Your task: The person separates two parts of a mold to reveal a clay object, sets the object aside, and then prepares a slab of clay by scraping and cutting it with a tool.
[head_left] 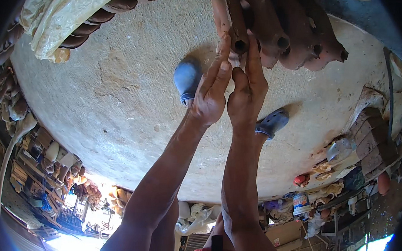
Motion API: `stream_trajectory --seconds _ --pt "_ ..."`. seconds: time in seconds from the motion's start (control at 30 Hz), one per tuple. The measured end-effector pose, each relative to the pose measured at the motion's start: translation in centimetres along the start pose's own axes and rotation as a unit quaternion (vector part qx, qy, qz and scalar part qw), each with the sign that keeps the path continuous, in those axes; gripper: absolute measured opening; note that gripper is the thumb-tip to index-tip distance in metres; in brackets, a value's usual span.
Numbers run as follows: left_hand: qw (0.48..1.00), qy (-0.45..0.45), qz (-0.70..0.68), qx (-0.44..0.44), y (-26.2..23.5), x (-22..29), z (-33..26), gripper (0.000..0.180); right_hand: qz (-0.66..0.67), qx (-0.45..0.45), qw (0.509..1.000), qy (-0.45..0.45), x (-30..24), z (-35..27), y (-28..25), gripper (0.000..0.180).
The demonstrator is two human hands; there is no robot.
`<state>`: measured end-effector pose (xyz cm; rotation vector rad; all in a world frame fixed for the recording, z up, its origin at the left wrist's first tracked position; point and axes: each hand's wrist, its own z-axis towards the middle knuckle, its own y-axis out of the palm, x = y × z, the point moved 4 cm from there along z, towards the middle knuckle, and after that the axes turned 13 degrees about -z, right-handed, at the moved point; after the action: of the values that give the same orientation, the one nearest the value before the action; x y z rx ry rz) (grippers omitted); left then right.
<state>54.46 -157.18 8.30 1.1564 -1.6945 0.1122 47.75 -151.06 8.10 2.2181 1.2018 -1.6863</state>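
Both my arms reach forward over the floor, to a reddish-brown clay piece [236, 20] with a round hole in its near end. My left hand [213, 89] presses along its left side, fingers stretched forward and thumb raised. On the right side my right hand [248, 91] grips it, with the thumb bent inward. The palms and some fingertips are hidden. Right beside it stands a row of similar clay pieces [282, 26], each with a dark round opening at the near end and a ragged lower edge.
More dark clay pieces [96, 18] line the upper left, partly under a plastic sheet [74, 4]. My feet in blue clogs [187, 80] stand on the pale rough floor [132, 111]. Stacked brown blocks [372, 137] lie at the right. Cluttered shelves [43, 175] stand at the lower left.
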Motion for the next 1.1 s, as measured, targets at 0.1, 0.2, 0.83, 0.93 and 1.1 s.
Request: stream_trajectory --seconds 0.1,0.2,0.83,0.93,1.1 --pt "0.999 -0.036 0.029 -0.005 -0.5 -0.2 0.0 0.061 -0.013 0.017 0.999 -0.027 0.5 0.4 0.1 0.063" --pt "0.998 -0.023 0.058 -0.01 -1.2 -0.1 0.1 0.063 -0.036 0.021 0.997 -0.057 0.6 0.5 0.0 0.068" --pt "0.935 -0.162 -0.28 0.143 12.7 1.2 -17.5 0.066 -0.134 -0.323 0.937 0.014 -8.5 -22.5 -17.4 0.077" --pt "0.911 -0.181 -0.334 0.163 18.5 -2.1 -23.4 0.063 -0.204 -0.368 0.907 0.03 -7.4 -25.2 -23.5 0.076" --pt "0.855 -0.245 -0.369 0.271 26.5 -8.2 -32.0 0.047 -0.136 -0.32 0.936 0.064 -5.3 -30.1 -33.6 0.065"
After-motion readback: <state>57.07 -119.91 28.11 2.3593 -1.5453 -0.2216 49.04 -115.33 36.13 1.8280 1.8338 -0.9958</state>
